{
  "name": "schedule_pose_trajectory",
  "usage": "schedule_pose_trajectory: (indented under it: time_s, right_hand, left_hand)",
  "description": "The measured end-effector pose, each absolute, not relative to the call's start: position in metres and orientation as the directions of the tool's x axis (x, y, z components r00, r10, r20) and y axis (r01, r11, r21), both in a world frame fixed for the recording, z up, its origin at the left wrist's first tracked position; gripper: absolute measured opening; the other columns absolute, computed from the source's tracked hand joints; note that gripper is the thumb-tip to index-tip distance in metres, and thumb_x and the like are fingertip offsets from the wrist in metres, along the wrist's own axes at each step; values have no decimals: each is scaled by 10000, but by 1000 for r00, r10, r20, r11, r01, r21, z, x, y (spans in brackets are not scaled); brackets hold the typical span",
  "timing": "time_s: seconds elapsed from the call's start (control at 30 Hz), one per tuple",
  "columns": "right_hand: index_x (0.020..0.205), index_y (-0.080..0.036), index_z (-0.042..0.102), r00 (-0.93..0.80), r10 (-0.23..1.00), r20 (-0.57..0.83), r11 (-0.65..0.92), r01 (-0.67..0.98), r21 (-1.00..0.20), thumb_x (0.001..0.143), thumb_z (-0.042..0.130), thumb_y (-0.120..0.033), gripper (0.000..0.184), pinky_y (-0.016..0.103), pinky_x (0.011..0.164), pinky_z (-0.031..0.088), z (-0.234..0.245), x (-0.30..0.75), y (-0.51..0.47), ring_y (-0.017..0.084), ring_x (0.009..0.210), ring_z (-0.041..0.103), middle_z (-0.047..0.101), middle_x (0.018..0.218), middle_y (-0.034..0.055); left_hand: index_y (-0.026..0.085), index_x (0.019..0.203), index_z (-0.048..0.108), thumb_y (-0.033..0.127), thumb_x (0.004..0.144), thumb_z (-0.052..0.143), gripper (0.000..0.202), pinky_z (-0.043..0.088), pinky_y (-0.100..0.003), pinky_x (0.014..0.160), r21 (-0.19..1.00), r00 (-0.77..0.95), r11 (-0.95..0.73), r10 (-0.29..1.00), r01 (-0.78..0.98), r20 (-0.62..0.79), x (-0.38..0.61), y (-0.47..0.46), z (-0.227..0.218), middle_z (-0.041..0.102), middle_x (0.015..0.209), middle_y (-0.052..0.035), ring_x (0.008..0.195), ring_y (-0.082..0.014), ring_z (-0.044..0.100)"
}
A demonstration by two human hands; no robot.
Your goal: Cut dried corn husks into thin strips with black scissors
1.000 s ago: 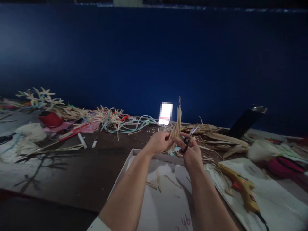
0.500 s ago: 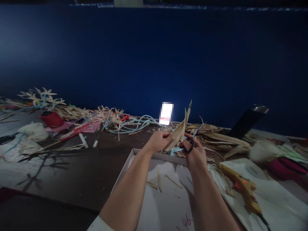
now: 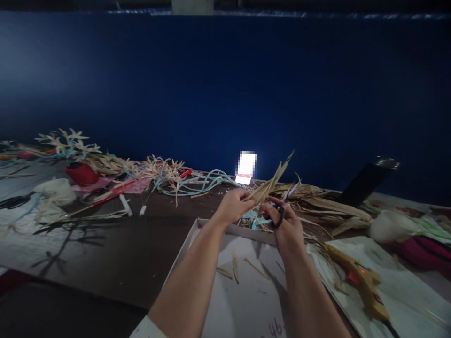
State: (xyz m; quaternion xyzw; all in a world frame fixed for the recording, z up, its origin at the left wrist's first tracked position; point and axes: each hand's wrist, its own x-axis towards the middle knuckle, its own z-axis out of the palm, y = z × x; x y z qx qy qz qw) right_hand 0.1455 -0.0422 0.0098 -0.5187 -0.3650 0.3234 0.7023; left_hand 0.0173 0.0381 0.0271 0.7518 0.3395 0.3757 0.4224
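Pinched in my left hand (image 3: 235, 206) is a dried corn husk (image 3: 269, 187), its narrow tip pointing up and to the right. My right hand (image 3: 288, 224) has its fingers through the dark handles of a pair of scissors (image 3: 278, 217), whose blades point up and away, beside the husk. The right fingertips are close to the husk's lower edge; whether they touch it I cannot tell. Below both hands lies a shallow white box lid (image 3: 229, 307) with a few thin husk scraps (image 3: 235, 267) in it.
A yellow glue gun (image 3: 366, 281) with a red light lies on white paper at right. More husks (image 3: 338, 206) and a dark bottle (image 3: 366, 183) are behind it. Husk flowers (image 3: 164, 169), pale blue stems (image 3: 207, 180) and a red spool (image 3: 81, 173) line the back left. A bright phone (image 3: 245, 166) stands behind.
The husk has turned and now leans further right, looking narrower. My right hand keeps the scissors beside it. The whole view has shifted slightly.
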Motion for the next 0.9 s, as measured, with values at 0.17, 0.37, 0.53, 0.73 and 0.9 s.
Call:
schedule_pose_trajectory:
  time_s: [0.17, 0.37, 0.53, 0.73, 0.9]
  right_hand:
    - [1033, -165, 634, 217, 960, 174, 170, 36, -985, 707, 652, -395, 399, 226, 485, 374, 19, 139, -54, 105, 501, 505, 604, 605, 7]
    - [1032, -123, 639, 113, 993, -20, -34, 116, -993, 689, 641, -465, 485, 198, 418, 314, 19, 136, -54, 80, 421, 454, 582, 504, 1]
    - [1012, -131, 652, 131, 990, -47, -63, 119, -991, 643, 676, -470, 502, 202, 425, 329, 15, 137, -52, 89, 421, 469, 574, 492, -9]
    - [1019, -134, 649, 142, 989, -30, -45, 102, -994, 650, 666, -479, 505, 203, 415, 324, 12, 138, -51, 88, 417, 458, 562, 497, -9]
    - [993, -127, 660, 135, 990, -30, -47, 121, -992, 642, 659, -507, 517, 207, 410, 311, 14, 138, -51, 93, 414, 457, 567, 494, 0]
  left_hand:
    - [159, 805, 628, 363, 703, 531, 248, 335, -207, 529, 815, 344, -452, 878, 363, 334, 16, 42, 25, 596, 659, -4, 590, -113, 490]
    - [157, 784, 631, 384, 747, 479, 276, 345, -205, 567, 788, 232, -496, 868, 365, 439, 9, 45, 28, 595, 678, -4, 621, -109, 493]
    - [150, 775, 633, 388, 744, 487, 281, 343, -196, 558, 817, 191, -476, 879, 326, 436, 7, 45, 30, 581, 649, 5, 607, -103, 487]
    - [148, 771, 637, 400, 744, 491, 292, 354, -196, 568, 837, 152, -465, 885, 288, 439, 6, 46, 31, 596, 657, 0, 620, -107, 506]
    - [139, 763, 650, 395, 728, 510, 294, 359, -197, 562, 854, 142, -444, 896, 269, 421, 4, 44, 36, 592, 634, 4, 600, -104, 502]
